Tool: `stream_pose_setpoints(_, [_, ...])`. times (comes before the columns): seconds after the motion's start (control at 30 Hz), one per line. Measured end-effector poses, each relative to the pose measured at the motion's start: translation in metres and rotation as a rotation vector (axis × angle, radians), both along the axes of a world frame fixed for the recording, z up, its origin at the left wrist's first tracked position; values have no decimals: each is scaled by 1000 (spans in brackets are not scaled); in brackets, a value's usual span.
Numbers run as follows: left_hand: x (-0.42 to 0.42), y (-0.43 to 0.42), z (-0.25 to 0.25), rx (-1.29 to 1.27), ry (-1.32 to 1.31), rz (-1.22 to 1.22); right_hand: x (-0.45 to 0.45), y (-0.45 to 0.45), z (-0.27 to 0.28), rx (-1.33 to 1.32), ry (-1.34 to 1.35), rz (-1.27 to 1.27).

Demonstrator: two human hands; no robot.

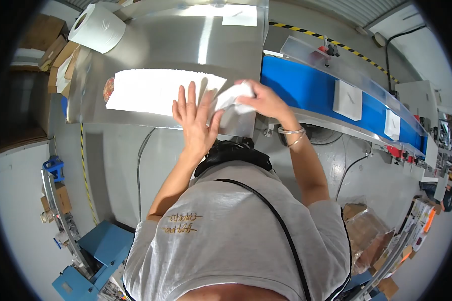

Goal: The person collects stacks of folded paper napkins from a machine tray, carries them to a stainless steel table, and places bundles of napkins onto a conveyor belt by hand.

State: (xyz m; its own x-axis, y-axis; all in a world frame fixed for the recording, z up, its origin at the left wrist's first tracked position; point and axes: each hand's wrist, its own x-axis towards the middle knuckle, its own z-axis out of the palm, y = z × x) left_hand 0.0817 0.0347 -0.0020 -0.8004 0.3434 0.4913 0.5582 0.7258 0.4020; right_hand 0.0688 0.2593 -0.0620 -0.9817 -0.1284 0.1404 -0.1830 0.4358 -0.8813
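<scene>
Now right hand [267,103] pinches white sheet [233,97] near table edge [262,35], conveyor [299,80] alongside.

Count two bare hands [196,129], one worktop [150,52], one blue belt [296,81]. On worktop, count one big white roll [98,29], one long white strip [145,90], one reddish thing [108,90] at strip's end, one flat white sheet [239,16]. In right hand [267,102], one crumpled white piece [241,94]. On belt, two flat white pieces [347,102]. In background, one other person [448,198].
</scene>
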Motion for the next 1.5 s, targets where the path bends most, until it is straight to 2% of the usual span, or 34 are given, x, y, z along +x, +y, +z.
stream_pose_setpoints(0.03, [-3, -1, -4, 25, -2, 33, 5, 11, 2, -250, -295, -137])
stream_pose_setpoints(0.07, [-6, -3, -9, 49, -5, 71, 7, 26, -1, -297, -306, -301])
stream_pose_setpoints(0.1, [-8, -5, -13, 50, -3, 53, 5, 53, -22, -219, -364, -485])
stream_pose_setpoints(0.13, [-10, -8, -17, 49, -2, 38, 11, 67, -6, -205, -313, -651])
stream_pose_setpoints(0.17, [-10, -12, -19, 47, -1, 23, 15, 107, -44, 103, -153, -684])
stream_pose_setpoints(0.2, [-10, -14, -20, 48, -1, 26, 12, 125, -35, 251, -348, -871])
stream_pose_setpoints(0.27, [-10, -12, -20, 47, 2, 24, 29, 153, -59, 697, -93, -1011])
stream_pose_setpoints(0.37, [-10, -12, -17, 65, -32, 31, 29, 106, 0, 904, 67, -868])
stream_pose_setpoints(0.43, [-10, -12, -17, 36, -30, 18, 16, 62, 13, 296, 146, -283])
stream_pose_setpoints(0.5, [-11, -13, -14, 14, -24, -9, 3, 5, 38, 167, -9, 18])
stream_pose_setpoints(0.57, [-9, -14, -9, -1, -20, -37, -9, -21, 27, 234, 87, 154])
stream_pose_setpoints(0.6, [-9, -12, -8, 31, -27, 7, -19, -22, 8, 283, 313, 134])
stream_pose_setpoints(0.7, [-13, -14, -8, 74, -41, 81, -12, 6, -11, -323, -317, -153])
stream_pose_setpoints(0.77, [-19, -24, -17, 25, -46, 53, -7, 45, -25, -77, -332, -508])
stream_pose_setpoints(0.8, [-19, -25, -17, 18, -34, 42, -1, 60, -21, -38, -236, -673])
stream_pose_setpoints(0.83, [-19, -25, -17, 11, -18, 49, 4, 78, -16, 94, -277, -771])
stream_pose_setpoints(0.87, [-18, -25, -18, 3, -1, 55, 4, 106, -34, 193, -317, -893])
stream_pose_setpoints(0.93, [-18, -24, -22, 15, 20, 65, 20, 124, -45, 739, -109, -1015])
stream_pose_setpoints(1.03, [-17, -23, -17, 9, -11, 75, 17, 84, 6, 655, 72, -795])
stream_pose_setpoints(1.1, [-17, -25, -17, -19, -4, 37, 5, 32, 24, 262, 188, -302])
stream_pose_setpoints(1.17, [-18, -25, -15, -31, 4, 0, -7, -18, 33, 319, 170, -40])
stream_pose_setpoints(1.23, [-16, -26, -8, -31, 7, -20, -23, -31, 6, 365, 361, 59])
stream_pose_setpoints(1.3, [-18, -25, -7, 48, -16, 56, -25, -30, -9, 106, 219, 17])
stream_pose_setpoints(1.37, [-21, -29, -10, 74, -24, 85, -15, -11, -13, -451, -264, -160])
stream_pose_setpoints(1.43, [-25, -38, -19, 42, -17, 65, -8, 23, -7, -223, -371, -509])
stream_pose_setpoints(1.5, [-24, -39, -19, 34, 3, 54, -5, 77, -35, 131, -398, -765])
